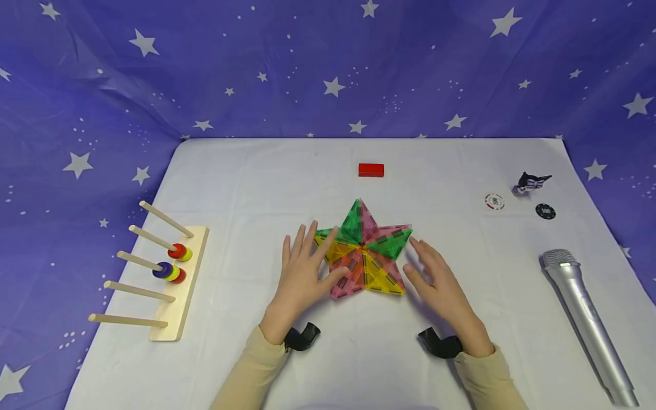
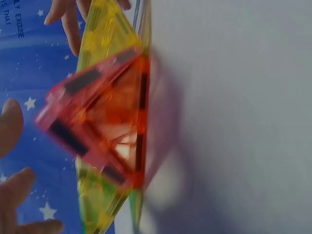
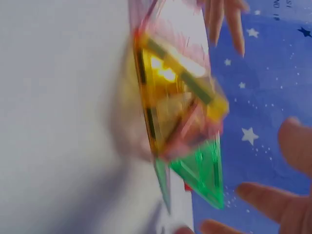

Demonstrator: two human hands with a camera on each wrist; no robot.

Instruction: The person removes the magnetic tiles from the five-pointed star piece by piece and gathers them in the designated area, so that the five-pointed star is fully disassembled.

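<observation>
A five-pointed star (image 1: pixel 364 250) of translucent magnetic tiles, green, pink, yellow and orange, lies in the middle of the white table (image 1: pixel 256 188), its centre raised a little. My left hand (image 1: pixel 302 267) is at the star's left side with fingers spread straight; its thumb touches the orange-pink point. My right hand (image 1: pixel 435 279) hovers by the star's right side with fingers relaxed, just beside the green and yellow tiles; contact is unclear. The left wrist view shows the star (image 2: pixel 102 122) edge-on with fingertips (image 2: pixel 9 126) beside it. In the right wrist view the star (image 3: pixel 180 97) is blurred.
A red block (image 1: pixel 371 169) lies behind the star. A wooden peg rack (image 1: pixel 174 285) with coloured rings stands at the left. Two poker chips (image 1: pixel 494 201) (image 1: pixel 545 212), a small figure (image 1: pixel 530 183) and a silver microphone (image 1: pixel 584 319) are on the right. Starry blue cloth surrounds the table.
</observation>
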